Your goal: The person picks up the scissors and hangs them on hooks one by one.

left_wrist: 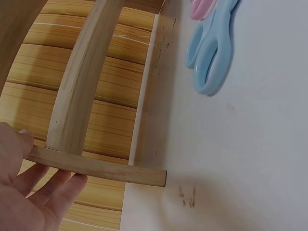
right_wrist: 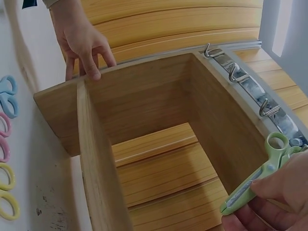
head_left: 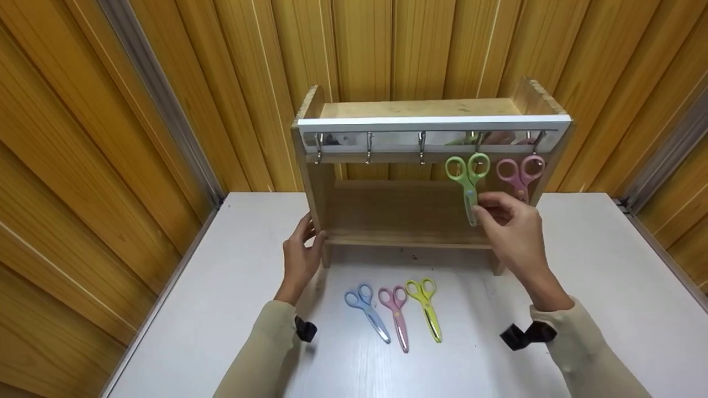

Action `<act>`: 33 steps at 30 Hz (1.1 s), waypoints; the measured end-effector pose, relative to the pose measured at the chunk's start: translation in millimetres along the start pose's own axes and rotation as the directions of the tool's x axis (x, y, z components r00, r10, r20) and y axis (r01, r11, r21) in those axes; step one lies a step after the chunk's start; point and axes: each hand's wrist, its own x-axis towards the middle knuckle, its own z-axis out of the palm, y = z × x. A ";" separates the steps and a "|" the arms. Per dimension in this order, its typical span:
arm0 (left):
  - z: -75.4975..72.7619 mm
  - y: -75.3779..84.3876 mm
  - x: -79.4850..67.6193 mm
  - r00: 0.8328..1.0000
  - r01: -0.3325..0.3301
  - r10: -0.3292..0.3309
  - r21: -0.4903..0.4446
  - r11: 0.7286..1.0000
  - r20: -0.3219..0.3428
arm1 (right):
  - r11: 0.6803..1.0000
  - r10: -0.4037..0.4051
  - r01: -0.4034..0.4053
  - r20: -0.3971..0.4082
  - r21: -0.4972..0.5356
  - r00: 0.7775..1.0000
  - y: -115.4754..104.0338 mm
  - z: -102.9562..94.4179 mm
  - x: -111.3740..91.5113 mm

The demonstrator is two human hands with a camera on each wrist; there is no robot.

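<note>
A small wooden shelf stands on the table, with a metal hook rail across its upper front. My right hand pinches the blade end of green scissors, whose handle loops sit at the second hook from the right. Pink-purple scissors hang at the rightmost hook, partly hidden behind my right hand. At the shelf's left side, my left hand grips the side board, thumb on one face and fingers on the other. Blue scissors, pink scissors and yellow scissors lie on the table before the shelf.
Several silver hooks line the rail, among them a left hook and a middle hook with nothing on them. Behind the white table rises a wood-patterned wall, with more panels at both sides.
</note>
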 end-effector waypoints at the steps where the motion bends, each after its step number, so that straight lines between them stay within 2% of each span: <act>1: -0.3 -0.2 0.2 1.000 -0.001 0.001 0.001 1.000 0.000 | 1.000 0.004 -0.004 -0.001 -0.003 1.000 1.2 1.0 0.6; 7: -1.3 -0.6 0.0 1.000 0.010 -0.010 -0.004 1.000 0.012 | 1.000 0.015 -0.015 -0.014 0.001 1.000 6.3 7.4 3.5; 18: 0.0 0.4 -0.2 1.000 0.023 -0.023 0.000 1.000 0.011 | 0.996 0.019 -0.017 -0.028 0.093 0.999 13.6 20.4 7.8; 26: -0.2 2.1 -0.6 1.000 0.018 -0.018 -0.004 1.000 0.007 | 0.994 0.012 -0.008 -0.039 0.113 0.999 -9.5 18.3 -0.5; 33: -0.1 1.6 -1.3 1.000 0.020 -0.020 0.002 1.000 0.001 | 0.992 0.044 -0.040 -0.031 0.119 0.999 -6.1 22.4 -6.8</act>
